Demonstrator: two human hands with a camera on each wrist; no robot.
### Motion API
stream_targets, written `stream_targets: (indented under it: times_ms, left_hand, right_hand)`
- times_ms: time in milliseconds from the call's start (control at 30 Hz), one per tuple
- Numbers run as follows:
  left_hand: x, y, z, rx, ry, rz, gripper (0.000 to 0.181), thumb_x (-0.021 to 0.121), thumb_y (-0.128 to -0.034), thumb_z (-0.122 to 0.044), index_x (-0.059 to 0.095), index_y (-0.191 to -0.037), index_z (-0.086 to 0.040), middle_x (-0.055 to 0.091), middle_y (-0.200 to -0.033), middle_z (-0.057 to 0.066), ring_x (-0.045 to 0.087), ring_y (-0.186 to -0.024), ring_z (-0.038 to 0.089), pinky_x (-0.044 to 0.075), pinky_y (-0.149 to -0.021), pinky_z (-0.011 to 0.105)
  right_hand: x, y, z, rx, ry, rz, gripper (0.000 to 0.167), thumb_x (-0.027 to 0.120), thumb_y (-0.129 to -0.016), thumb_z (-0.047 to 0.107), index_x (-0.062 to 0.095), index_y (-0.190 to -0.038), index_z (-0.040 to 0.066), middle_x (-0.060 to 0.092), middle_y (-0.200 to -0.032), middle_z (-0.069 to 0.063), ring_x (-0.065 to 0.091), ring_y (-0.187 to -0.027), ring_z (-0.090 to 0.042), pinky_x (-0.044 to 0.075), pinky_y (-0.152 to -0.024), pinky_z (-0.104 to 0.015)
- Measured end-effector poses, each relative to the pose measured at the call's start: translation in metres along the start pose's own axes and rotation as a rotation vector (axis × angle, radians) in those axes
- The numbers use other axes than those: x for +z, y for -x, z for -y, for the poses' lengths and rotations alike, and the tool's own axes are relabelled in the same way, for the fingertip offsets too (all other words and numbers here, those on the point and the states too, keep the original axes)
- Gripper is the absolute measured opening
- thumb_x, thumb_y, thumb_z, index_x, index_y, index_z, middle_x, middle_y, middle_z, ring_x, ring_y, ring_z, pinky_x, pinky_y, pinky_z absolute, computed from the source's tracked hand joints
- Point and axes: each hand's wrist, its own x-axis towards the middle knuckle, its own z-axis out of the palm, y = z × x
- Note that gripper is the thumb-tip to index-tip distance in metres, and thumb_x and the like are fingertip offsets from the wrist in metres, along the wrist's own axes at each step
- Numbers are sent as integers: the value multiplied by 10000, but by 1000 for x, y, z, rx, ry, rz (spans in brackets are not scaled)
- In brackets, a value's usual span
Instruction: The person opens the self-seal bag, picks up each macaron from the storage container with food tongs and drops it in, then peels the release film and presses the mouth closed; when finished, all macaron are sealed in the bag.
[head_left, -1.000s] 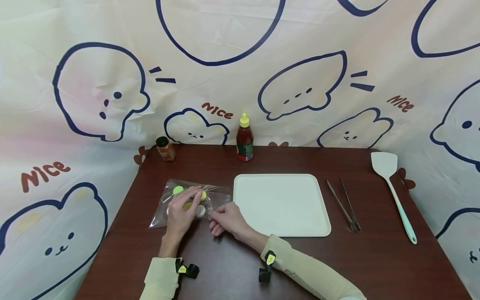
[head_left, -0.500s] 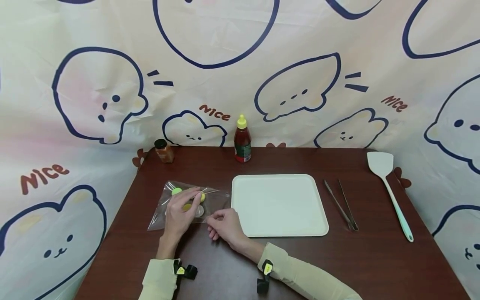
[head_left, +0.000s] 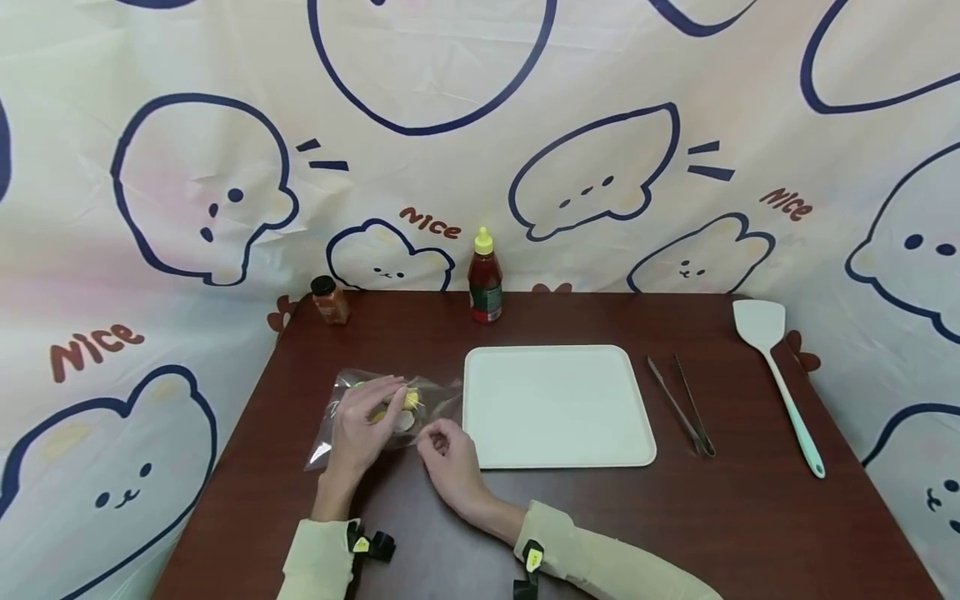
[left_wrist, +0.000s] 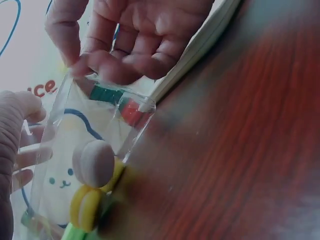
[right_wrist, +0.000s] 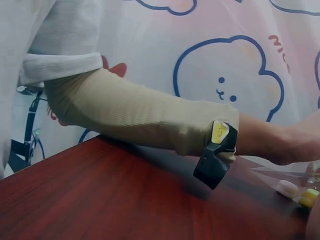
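The clear plastic bag [head_left: 437, 402] lies left of the white tray, with several round macaron-like pieces inside. In the left wrist view a pale piece [left_wrist: 93, 162] and a yellow piece [left_wrist: 85, 207] show through the plastic [left_wrist: 65, 95]. My left hand [head_left: 360, 429] holds the bag from its left side, thumb and fingers on either side of the plastic. My right hand [head_left: 453, 467], its fingers curled, pinches the bag's edge near the tray's left side. In the right wrist view a pink piece [right_wrist: 287, 188] shows beside my left hand [right_wrist: 306, 140].
Right of the bag lies the white tray [head_left: 558, 408], then metal tongs [head_left: 682, 408] and a white spatula [head_left: 787, 400] with a pale green handle. A red sauce bottle [head_left: 485, 287] and a black-capped spice jar [head_left: 331, 302] stand at the table's back edge.
The bag has shifted slightly to the right and looks more crumpled. My right hand has turned, its fingers now pointing more toward the back. My left hand has hardly moved.
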Motion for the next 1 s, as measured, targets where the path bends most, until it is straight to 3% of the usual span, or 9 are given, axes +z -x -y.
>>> stream_targets:
  times_ms: [67, 200, 333, 467, 567, 633, 733, 833, 1000]
  left_hand:
    - [-2, 0, -5, 0, -3, 1, 168, 793, -894, -38, 829, -1055, -70, 799, -1082, 63, 745, -1026, 299, 511, -943, 462]
    - [-8, 3, -17, 5, -14, 25, 168, 793, -893, -55, 826, -1056, -75, 801, -1049, 50, 750, -981, 269, 510, -921, 400]
    - [-18, 5, -31, -35, -11, 133, 163, 791, -913, -98, 819, -1074, -96, 798, -1046, 31, 743, -980, 241, 523, -911, 425]
    - [-32, 3, -44, -192, 2, 312, 191, 722, -1007, -232, 797, -1161, -150, 782, -1128, -5, 729, -1070, 210, 562, -923, 491]
    - [-34, -7, -50, -317, 16, 460, 269, 635, -1065, -327, 759, -1255, -182, 748, -1235, -10, 697, -1166, 208, 570, -950, 510]
    - [-29, -16, -52, -355, 33, 562, 298, 612, -1077, -337, 734, -1297, -177, 727, -1285, 1, 679, -1202, 216, 568, -968, 505]
    - [-13, -27, -55, -346, 70, 704, 322, 619, -1076, -305, 710, -1324, -121, 718, -1294, 28, 677, -1189, 218, 572, -964, 474]
    - [9, -34, -57, -300, 124, 811, 324, 624, -1074, -252, 698, -1325, -60, 724, -1254, 52, 683, -1147, 204, 568, -962, 440]
    - [39, -38, -62, -170, 70, 970, 265, 582, -1090, -214, 736, -1250, -71, 693, -1220, 59, 585, -1134, 222, 475, -979, 459]
  right_hand:
    - [0, 4, 0, -22, 31, -8, 120, 590, -984, 82, 694, -926, 95, 586, -976, -4, 575, -830, -67, 520, -728, -196]
    - [-4, 12, -2, -53, -5, 16, 118, 573, -971, 56, 651, -888, 87, 541, -1237, -92, 584, -1125, -174, 560, -863, -231]
    - [-15, 23, -4, -85, -61, 61, 143, 556, -973, 30, 613, -858, 94, 487, -1475, -206, 532, -1360, -318, 554, -947, -262]
    - [-31, 34, -6, -129, -78, 92, 164, 558, -970, 1, 603, -829, 71, 461, -1538, -264, 476, -1432, -396, 528, -1001, -286]
    - [-45, 42, -9, -124, -91, 104, 163, 562, -975, -8, 617, -832, 48, 454, -1546, -282, 496, -1413, -424, 522, -1014, -291]
    - [-55, 47, -11, -107, -95, 111, 157, 564, -969, -14, 624, -835, 40, 454, -1546, -289, 500, -1404, -440, 513, -1023, -290]
    - [-69, 56, -13, -66, -108, 129, 147, 561, -956, -27, 634, -839, 24, 439, -1548, -314, 515, -1383, -456, 497, -1044, -305]
    - [-81, 65, -13, -36, -103, 170, 145, 558, -951, -26, 634, -845, 38, 430, -1567, -293, 508, -1401, -428, 470, -1065, -299]
    - [-93, 77, -16, -35, -103, 223, 146, 557, -945, -53, 628, -868, 49, 409, -1611, -213, 489, -1427, -397, 457, -1071, -271]
